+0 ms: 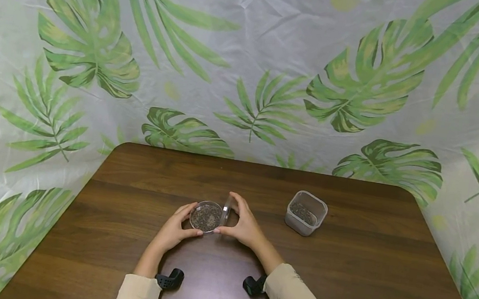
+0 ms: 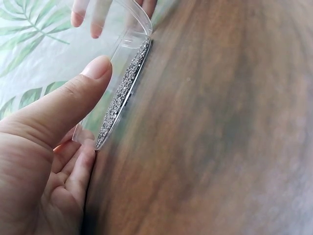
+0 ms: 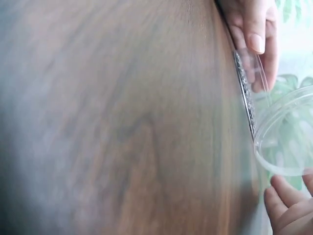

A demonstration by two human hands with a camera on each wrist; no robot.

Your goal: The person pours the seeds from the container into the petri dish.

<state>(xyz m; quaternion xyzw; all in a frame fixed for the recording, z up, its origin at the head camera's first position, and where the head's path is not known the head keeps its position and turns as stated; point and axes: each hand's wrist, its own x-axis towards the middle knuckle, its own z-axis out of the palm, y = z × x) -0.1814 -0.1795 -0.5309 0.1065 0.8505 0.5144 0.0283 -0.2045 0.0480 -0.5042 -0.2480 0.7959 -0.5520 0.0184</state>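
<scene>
A clear round petri dish (image 1: 205, 231) with dark grey granules (image 1: 206, 215) spread across its bottom stands on the table. My left hand (image 1: 171, 233) grips it from the left side, thumb at the near rim and fingers behind. In the left wrist view the thumb (image 2: 80, 95) lies along the clear wall, above the layer of granules. At the dish's right edge, my right hand (image 1: 249, 227) holds the clear lid (image 1: 226, 209) on its edge, thumb low and fingers at the top. The right wrist view shows this lid (image 3: 286, 139) tilted up close beside the dish.
To the right, a square translucent plastic container (image 1: 300, 227) holds more dark granules. Brown wood forms the tabletop (image 1: 364, 262). Behind its far edge hangs a pale cloth (image 1: 273, 49) printed with green leaves. Each wrist wears a black camera band (image 1: 170, 279).
</scene>
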